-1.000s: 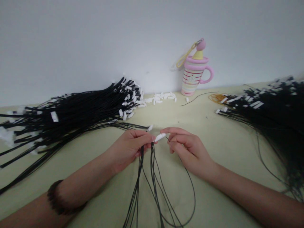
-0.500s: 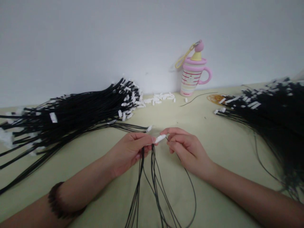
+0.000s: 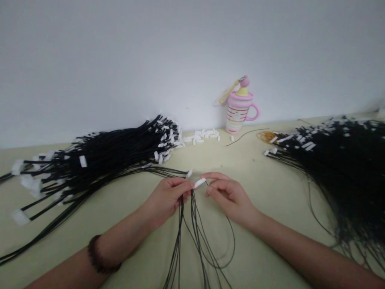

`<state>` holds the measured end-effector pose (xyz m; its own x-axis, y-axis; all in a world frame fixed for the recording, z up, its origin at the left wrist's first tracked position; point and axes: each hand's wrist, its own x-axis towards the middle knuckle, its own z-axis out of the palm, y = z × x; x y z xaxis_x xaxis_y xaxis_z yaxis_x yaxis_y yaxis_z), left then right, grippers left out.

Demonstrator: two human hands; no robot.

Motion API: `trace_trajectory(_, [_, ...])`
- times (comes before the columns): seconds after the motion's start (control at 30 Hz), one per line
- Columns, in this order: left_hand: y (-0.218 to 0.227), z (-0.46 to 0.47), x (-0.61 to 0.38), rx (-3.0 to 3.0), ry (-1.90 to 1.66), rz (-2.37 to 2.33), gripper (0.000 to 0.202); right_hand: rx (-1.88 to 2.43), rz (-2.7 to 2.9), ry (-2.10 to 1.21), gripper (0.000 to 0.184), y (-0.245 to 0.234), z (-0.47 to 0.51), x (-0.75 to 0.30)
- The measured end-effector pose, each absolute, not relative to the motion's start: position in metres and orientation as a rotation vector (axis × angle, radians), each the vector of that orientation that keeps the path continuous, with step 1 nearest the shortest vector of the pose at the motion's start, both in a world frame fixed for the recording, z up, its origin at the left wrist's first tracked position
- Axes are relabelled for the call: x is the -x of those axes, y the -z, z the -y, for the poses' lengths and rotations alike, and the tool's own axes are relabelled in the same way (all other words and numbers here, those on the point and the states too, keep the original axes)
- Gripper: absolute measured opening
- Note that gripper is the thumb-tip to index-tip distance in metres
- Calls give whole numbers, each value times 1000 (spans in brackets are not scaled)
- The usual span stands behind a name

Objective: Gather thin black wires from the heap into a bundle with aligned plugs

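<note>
My left hand point(image 3: 167, 196) is closed, pinching a small white connector point(image 3: 199, 183) together with several thin black cords point(image 3: 192, 237) that hang down toward me. My right hand point(image 3: 227, 194) is closed in a pinch just right of the connector, holding the end of one black cord whose loop point(image 3: 228, 245) curves down and back. The two hands nearly touch at the connector, above the pale yellow tabletop point(image 3: 270, 188).
A large bundle of black cords with white ends point(image 3: 99, 156) lies at the left, another pile point(image 3: 339, 168) at the right. Loose white connectors point(image 3: 201, 135) sit near the wall beside a pink striped cup point(image 3: 239, 110). Yellow rubber bands point(image 3: 266, 136) lie by the right pile.
The view has tilted up and pulled back, so hands and piles sit lower in the picture. The hands keep the same pinch on connector and cord; the cord loop is smaller.
</note>
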<state>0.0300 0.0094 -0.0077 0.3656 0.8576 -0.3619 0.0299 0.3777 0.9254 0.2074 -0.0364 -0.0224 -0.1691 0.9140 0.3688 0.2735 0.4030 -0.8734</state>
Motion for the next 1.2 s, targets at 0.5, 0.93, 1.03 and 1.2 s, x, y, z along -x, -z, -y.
trace_trajectory(0.5, [-73, -5, 11, -1552, -599, -902, 19, 1091, 1711, -1445, 24, 16, 23, -227])
trace_trajectory(0.93, [-13, 2, -19, -1480, -538, -1052, 23, 1387, 1458, -648, 12, -15, 50, -219])
trace_trajectory(1.03, [-16, 0, -19, -1427, -569, -1058, 20, 1417, 1584, -889, 21, -19, 72, -198])
trace_trajectory(1.2, [-15, 3, -22, -1377, -611, -1061, 16, 1491, 1497, -1196, 27, -3, 80, -173])
